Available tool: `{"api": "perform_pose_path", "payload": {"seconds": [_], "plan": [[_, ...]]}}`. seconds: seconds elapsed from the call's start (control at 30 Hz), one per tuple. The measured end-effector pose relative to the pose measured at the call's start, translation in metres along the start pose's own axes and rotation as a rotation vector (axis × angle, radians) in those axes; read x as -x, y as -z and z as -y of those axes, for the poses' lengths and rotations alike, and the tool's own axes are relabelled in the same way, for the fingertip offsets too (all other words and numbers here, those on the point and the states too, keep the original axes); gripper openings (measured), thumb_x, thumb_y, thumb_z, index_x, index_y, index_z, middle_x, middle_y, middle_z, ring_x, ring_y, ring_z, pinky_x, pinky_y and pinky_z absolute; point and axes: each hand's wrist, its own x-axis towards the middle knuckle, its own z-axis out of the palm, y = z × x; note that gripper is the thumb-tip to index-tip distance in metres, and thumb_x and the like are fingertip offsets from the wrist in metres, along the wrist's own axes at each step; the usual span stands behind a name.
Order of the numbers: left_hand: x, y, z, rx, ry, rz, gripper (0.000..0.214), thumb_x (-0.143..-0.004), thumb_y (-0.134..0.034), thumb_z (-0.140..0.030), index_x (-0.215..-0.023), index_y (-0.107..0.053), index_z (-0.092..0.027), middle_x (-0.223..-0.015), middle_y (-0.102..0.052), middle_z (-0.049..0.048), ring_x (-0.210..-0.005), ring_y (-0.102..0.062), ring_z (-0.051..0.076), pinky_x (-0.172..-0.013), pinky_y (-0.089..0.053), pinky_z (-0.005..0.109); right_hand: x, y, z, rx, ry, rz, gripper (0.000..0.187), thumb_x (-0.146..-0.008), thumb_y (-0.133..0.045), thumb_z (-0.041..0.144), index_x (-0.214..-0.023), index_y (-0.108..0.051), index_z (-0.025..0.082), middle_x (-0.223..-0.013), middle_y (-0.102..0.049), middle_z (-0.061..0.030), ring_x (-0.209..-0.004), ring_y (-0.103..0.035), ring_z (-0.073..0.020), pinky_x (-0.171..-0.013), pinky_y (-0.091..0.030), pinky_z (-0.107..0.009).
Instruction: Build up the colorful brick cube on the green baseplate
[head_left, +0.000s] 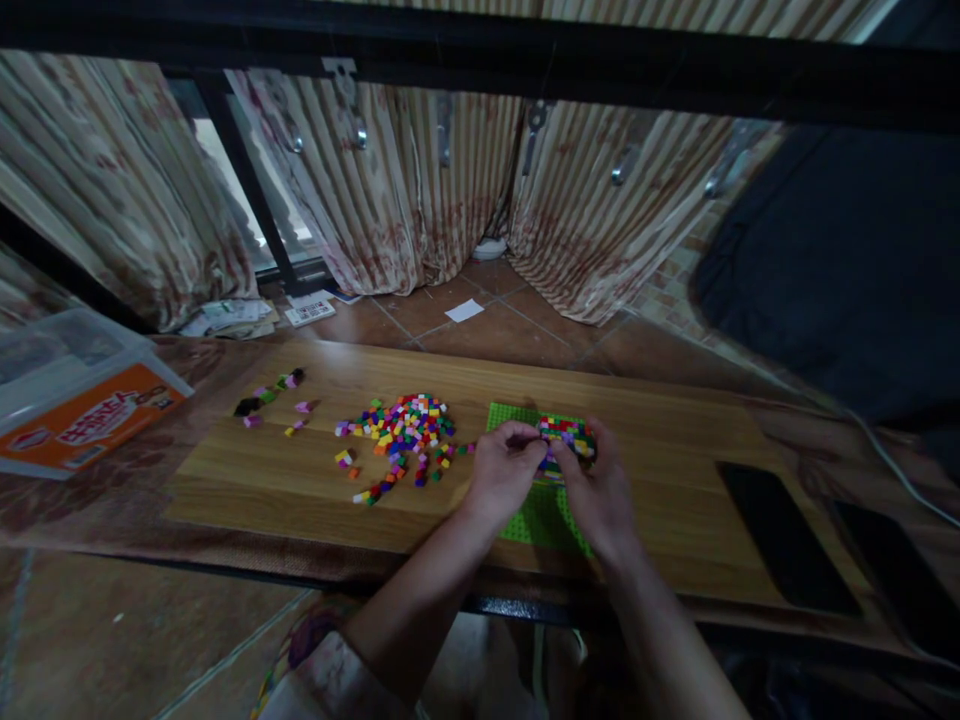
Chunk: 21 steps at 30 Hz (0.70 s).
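Note:
A green baseplate [536, 515] lies flat on the wooden board [300, 480], in front of me. Over its far end both hands meet. My left hand [504, 470] and my right hand [596, 490] are closed round a small multicoloured brick assembly [566, 435], fingertips pinching it from both sides. Whether the assembly rests on the baseplate or is lifted clear of it I cannot tell. A heap of small loose bricks [405, 430] in many colours lies just left of the hands.
A few stray bricks [270, 400] lie at the board's far left. A clear plastic box with an orange label [82, 405] stands at the left edge. Two dark phones [787, 535] lie at the right. Striped curtains [420, 190] hang behind the table.

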Motion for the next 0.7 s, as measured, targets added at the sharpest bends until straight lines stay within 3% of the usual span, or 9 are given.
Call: {"api": "perform_pose_path", "payload": {"seconds": [0.2,0.5,0.7], "plan": [[0.0,0.001,0.001,-0.016,-0.034,-0.008,0.007,-0.068,-0.066,-0.019,-0.075,-0.065,-0.017,-0.067,-0.064,-0.0009,-0.064,-0.06,0.012,-0.062,-0.049,0.023,0.0,-0.001,-0.003,-0.078,0.04,-0.006,0.069,-0.079,-0.059,0.056,-0.134,-0.047,0.016,-0.123,-0.061,-0.0166,-0.108,-0.06,-0.0269,-0.095,-0.045,-0.047],[0.006,0.0,-0.01,0.143,0.126,0.01,0.009,-0.067,-0.067,-0.015,-0.074,-0.063,-0.016,-0.069,-0.063,-0.0013,-0.061,-0.057,0.01,-0.057,-0.049,0.022,0.001,-0.005,0.001,-0.155,-0.026,-0.021,0.069,-0.075,-0.063,0.046,-0.133,-0.046,0.013,-0.121,-0.061,-0.0162,-0.102,-0.062,-0.0253,-0.092,-0.047,-0.044],[0.005,0.001,-0.007,0.156,0.134,0.006,0.011,-0.065,-0.069,-0.016,-0.074,-0.063,-0.016,-0.065,-0.061,-0.0021,-0.055,-0.054,0.009,-0.054,-0.048,0.022,0.0,-0.008,-0.004,-0.168,0.009,-0.044,0.068,-0.075,-0.064,0.046,-0.132,-0.048,0.013,-0.122,-0.06,-0.0162,-0.105,-0.061,-0.0258,-0.094,-0.046,-0.045]]}}
